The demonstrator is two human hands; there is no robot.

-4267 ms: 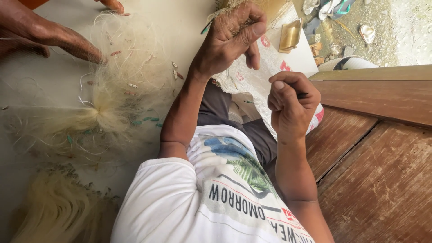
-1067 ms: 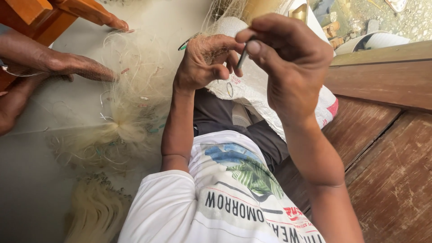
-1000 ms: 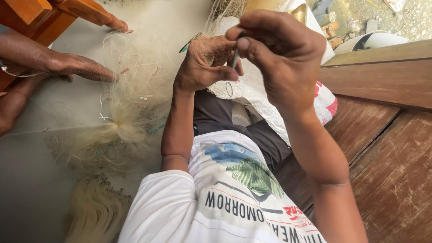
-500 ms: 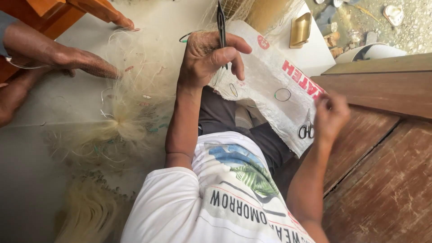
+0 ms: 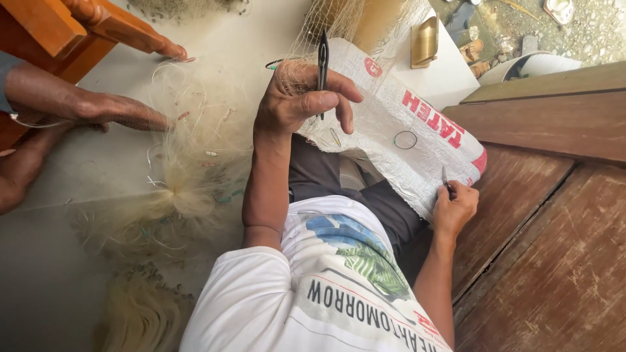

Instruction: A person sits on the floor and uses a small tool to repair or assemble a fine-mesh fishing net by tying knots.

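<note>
My left hand (image 5: 297,101) is raised over my lap, gripping a black netting needle (image 5: 323,55) that points up, with pale fishing net (image 5: 195,176) bunched under the fingers. My right hand (image 5: 455,207) rests low at the right on the edge of a white woven sack (image 5: 404,130) spread across my lap. It pinches a small thin metal tool (image 5: 445,177). The net spreads from my left hand across the grey floor to the left.
Another person's hand (image 5: 111,112) lies on the net at the left, beside an orange wooden furniture leg (image 5: 124,32). Brown wooden boards (image 5: 561,215) run along the right. A brass-coloured object (image 5: 425,40) and a white bowl (image 5: 538,65) sit at the top right.
My right hand has left the needle near my left hand and dropped down to the right onto the sack. The needle now stands upright in my left hand.
</note>
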